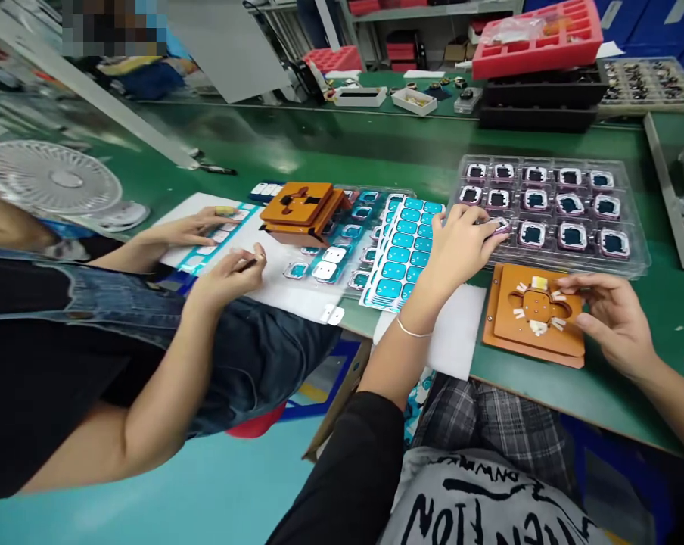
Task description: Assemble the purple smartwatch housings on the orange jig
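My left hand reaches to the near left corner of a clear plastic tray. Its thumb and fingers are closed on a small square device housing, partly hidden by the fingers. More such housings with dark centres and pale rims sit in the tray's cells. Nearer to me lies a square orange fixture with a shaped recess and white pads around it. At the fixture's right edge, my right hand has its thumb and fingers apart, with fingertips touching or just over the fixture.
Left of my arm lies a stack of blue label sheets beside another tray of parts. A co-worker's hands are over a white sheet, near an orange block fixture. Red and black trays are stacked behind; a white fan stands far left.
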Available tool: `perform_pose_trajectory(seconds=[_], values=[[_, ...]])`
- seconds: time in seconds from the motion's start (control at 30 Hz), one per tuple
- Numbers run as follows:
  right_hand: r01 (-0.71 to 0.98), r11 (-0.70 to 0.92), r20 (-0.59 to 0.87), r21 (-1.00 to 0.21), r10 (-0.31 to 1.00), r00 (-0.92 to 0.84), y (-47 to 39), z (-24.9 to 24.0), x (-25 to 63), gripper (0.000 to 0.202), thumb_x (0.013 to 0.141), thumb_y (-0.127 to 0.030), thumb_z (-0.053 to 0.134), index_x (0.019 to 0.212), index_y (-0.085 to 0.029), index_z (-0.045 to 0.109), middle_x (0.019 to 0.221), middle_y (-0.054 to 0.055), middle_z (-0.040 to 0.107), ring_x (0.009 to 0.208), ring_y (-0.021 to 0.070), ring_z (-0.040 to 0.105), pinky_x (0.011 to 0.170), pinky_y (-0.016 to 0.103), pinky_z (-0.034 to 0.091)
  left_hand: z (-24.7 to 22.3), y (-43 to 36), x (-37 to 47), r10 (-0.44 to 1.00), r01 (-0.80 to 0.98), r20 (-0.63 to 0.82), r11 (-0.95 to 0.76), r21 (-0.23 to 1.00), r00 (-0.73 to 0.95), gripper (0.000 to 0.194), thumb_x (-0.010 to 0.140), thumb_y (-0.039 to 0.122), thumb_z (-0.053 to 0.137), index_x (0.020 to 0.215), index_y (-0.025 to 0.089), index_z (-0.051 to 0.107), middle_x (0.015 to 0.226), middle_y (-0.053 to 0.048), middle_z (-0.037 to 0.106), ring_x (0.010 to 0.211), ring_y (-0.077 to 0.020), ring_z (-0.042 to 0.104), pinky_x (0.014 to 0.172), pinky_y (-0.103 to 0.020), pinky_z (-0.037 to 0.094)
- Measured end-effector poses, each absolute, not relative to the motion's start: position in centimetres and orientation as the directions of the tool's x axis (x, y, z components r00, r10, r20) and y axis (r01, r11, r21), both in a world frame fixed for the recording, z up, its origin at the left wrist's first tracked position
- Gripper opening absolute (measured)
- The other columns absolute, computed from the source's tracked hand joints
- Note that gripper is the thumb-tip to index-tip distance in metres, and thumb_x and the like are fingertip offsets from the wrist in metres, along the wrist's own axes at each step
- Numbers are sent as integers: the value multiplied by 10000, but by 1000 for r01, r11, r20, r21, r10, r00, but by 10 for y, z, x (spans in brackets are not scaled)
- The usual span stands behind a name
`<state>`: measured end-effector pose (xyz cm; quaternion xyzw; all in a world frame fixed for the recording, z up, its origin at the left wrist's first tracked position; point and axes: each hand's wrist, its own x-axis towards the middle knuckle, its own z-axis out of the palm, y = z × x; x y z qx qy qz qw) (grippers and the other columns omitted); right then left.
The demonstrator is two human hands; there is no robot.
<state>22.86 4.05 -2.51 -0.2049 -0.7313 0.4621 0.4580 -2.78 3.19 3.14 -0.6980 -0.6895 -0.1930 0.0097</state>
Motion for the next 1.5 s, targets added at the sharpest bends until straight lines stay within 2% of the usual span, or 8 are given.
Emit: perform_pose_trajectory(seconds=[0.1, 0.2, 0.33, 0.43, 0.53, 0.77, 1.13, 1.5], values=[[-70, 501, 469, -862, 739, -483, 41, -25, 229, 353, 888, -297, 780, 1216, -328, 652, 1178, 38, 721, 1119, 202, 685, 955, 337, 571, 33, 29, -29, 962, 971, 273, -67, 228, 3, 287, 1050, 435, 502, 1071, 289, 749, 1388, -28, 637, 1374, -332, 465, 1121, -647, 339], [-45, 506, 461, -861, 741, -488, 41, -25, 230, 340, 894, -343, 778, 1212, -328, 657, 1173, 38, 721, 1099, 213, 688, 939, 357, 584, 33, 30, -38, 947, 964, 320, -68, 259, -19, 238, 1033, 393, 550, 1096, 279, 750, 1399, -30, 633, 1361, -313, 483, 1129, -559, 386], [-77, 500, 469, -862, 733, -493, 40, -24, 229, 340, 915, -344, 762, 1237, -350, 655, 1198, 20, 712, 1105, 189, 679, 955, 328, 577, 38, 30, -64, 867, 899, 343, 225, 375, -360, 304, 1005, 200, 514, 1266, 231, 669, 1361, -74, 647, 1273, -265, 564, 1127, -423, 446], [-63, 509, 471, -858, 733, -491, 40, -23, 228, 313, 924, -369, 752, 1223, -349, 663, 1185, 26, 715, 1101, 204, 686, 950, 348, 585, 39, 30, -80, 754, 750, 142, 578, 322, -642, 433, 960, 230, 589, 1385, 152, 558, 1463, -168, 551, 1372, -340, 490, 1149, -470, 453], [-41, 517, 466, -855, 731, -499, 41, -22, 229, 298, 930, -376, 742, 1217, -346, 663, 1180, 36, 715, 1113, 225, 686, 954, 384, 591, 34, 33, -88, 703, 689, -107, 711, 139, -703, 667, 853, 383, 767, 1417, 144, 504, 1541, -206, 446, 1477, -391, 353, 1175, -522, 433], [-48, 508, 458, -860, 725, -515, 42, -23, 233, 312, 920, -359, 755, 1217, -355, 663, 1190, 32, 707, 1123, 226, 680, 986, 394, 588, 20, 39, -93, 706, 703, -116, 707, 75, -698, 590, 852, 462, 773, 1354, 245, 551, 1556, -138, 428, 1458, -363, 373, 1182, -533, 399], [-4, 508, 435, -861, 733, -522, 43, -24, 234, 336, 895, -406, 775, 1201, -334, 658, 1204, 43, 703, 1164, 253, 673, 1010, 440, 590, 9, 49, -97, 668, 661, -92, 744, 99, -739, 334, 821, 406, 798, 1081, 234, 678, 1551, -121, 413, 1479, -380, 322, 1159, -551, 364], [5, 496, 420, -868, 740, -525, 44, -22, 235, 329, 882, -418, 787, 1178, -329, 676, 1197, 46, 710, 1145, 263, 672, 996, 449, 579, 16, 48, -91, 699, 678, -120, 714, 175, -705, 335, 810, 315, 807, 1078, 215, 633, 1562, -125, 369, 1475, -378, 304, 1169, -545, 343]])
